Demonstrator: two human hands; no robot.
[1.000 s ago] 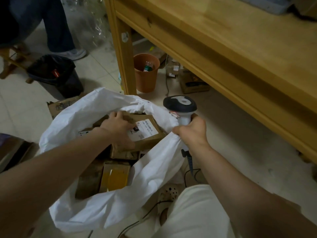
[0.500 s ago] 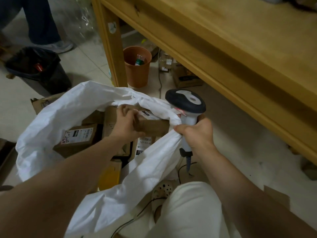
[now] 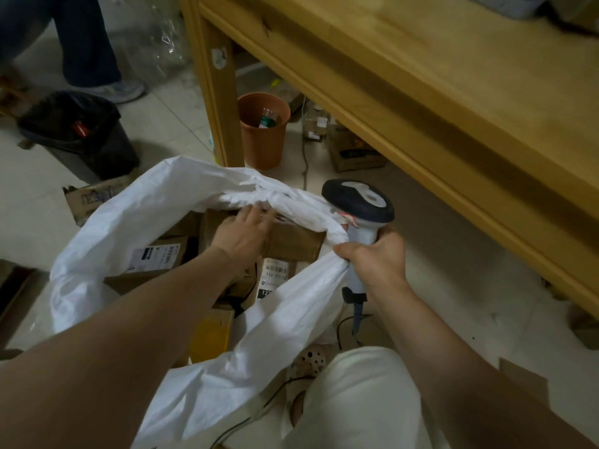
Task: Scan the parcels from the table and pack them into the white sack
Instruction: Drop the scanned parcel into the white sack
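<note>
Under left hand (image 3: 241, 234), inside crinkled white sack (image 3: 146, 205): boxy brown cardboard parcel (image 3: 291, 244), long axis toward right hand (image 3: 376, 260) | left hand flat, fingers straight, on top | right hand clenched round sack rim plus smooth scanner (image 3: 359, 202) handle

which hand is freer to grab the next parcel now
Left. The left hand lies flat on a box in the white sack, gripping nothing; the right hand grips both the scanner and the sack's edge.

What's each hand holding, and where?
Right hand grips the scanner by its handle, with the white sack's rim bunched in. Left hand holds nothing, flat on a parcel.
</note>
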